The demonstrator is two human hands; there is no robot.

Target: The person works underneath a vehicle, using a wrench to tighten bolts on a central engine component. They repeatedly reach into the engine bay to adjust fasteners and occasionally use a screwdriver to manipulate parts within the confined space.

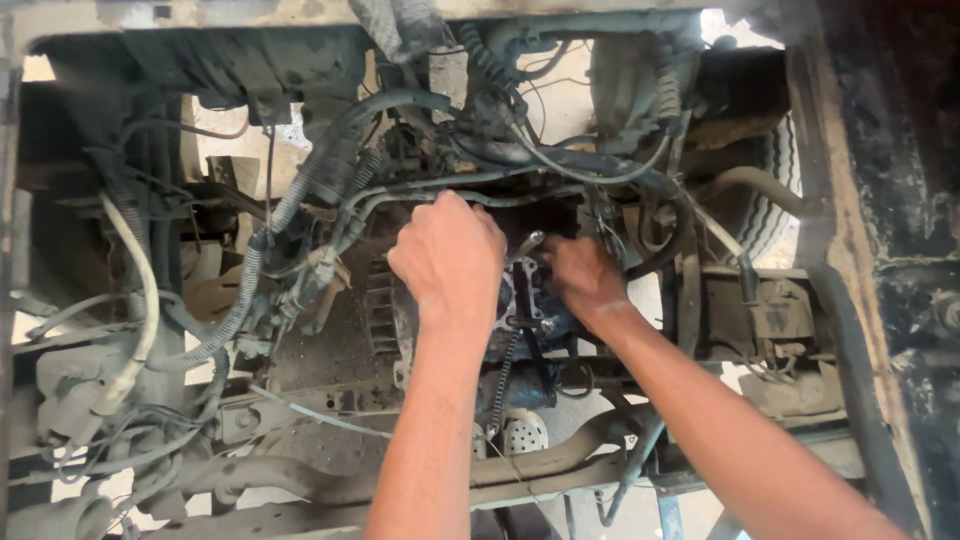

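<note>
I look down into an open engine bay full of dusty hoses and wires. My left hand [447,257] is curled into a fist on the top of a dark engine part [525,325] in the middle; what it grips is hidden under the fingers. My right hand [582,274] reaches in from the right and closes around a slim metal tool [526,244] whose bright end shows between the two hands. Both forearms come up from the bottom edge. A coiled spring [503,380] hangs below the hands.
Grey corrugated hoses [262,240] and a white hose [140,300] run down the left side. A tyre [768,215] shows at the right, beyond a rusty bracket [770,315]. The dark body frame [880,250] borders the opening on the right. Frame rails [330,485] cross below.
</note>
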